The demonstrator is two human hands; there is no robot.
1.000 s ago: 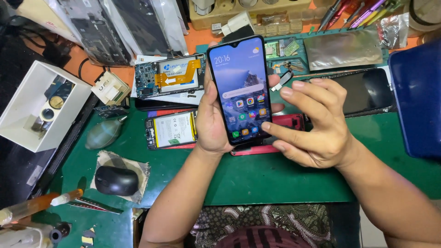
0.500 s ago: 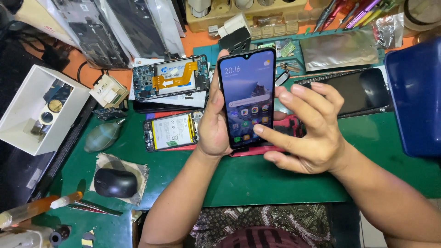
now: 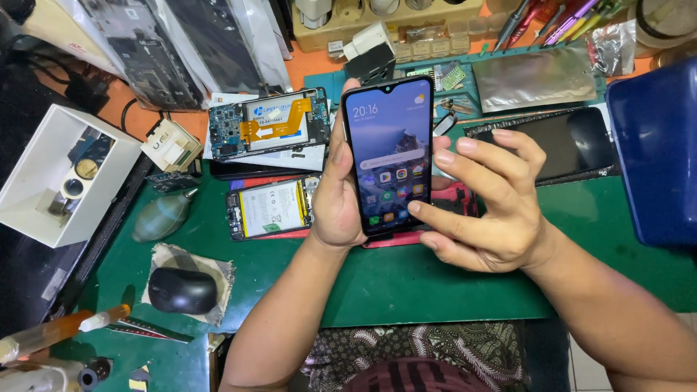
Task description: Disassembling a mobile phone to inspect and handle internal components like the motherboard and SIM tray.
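My left hand [image 3: 335, 196] grips a black smartphone [image 3: 390, 152] upright above the green mat [image 3: 406, 290], its lit screen showing a home page with app icons. My right hand [image 3: 488, 207] is beside the phone on its right, fingers spread, the index fingertip touching the lower right edge of the screen. Under the phone lies a red flat piece [image 3: 454, 199], partly hidden.
Two opened phones with bare boards and batteries [image 3: 268, 127] [image 3: 268, 207] lie left of my hands. A dark screen panel [image 3: 559, 145], a silver bag [image 3: 534, 80] and a blue box [image 3: 653, 145] sit at right. A white tray [image 3: 54, 181], a blower bulb [image 3: 161, 218] and a mouse [image 3: 181, 290] are left.
The phone has shifted slightly right and up in the view. My right fingers have moved closer onto the phone's lower right edge.
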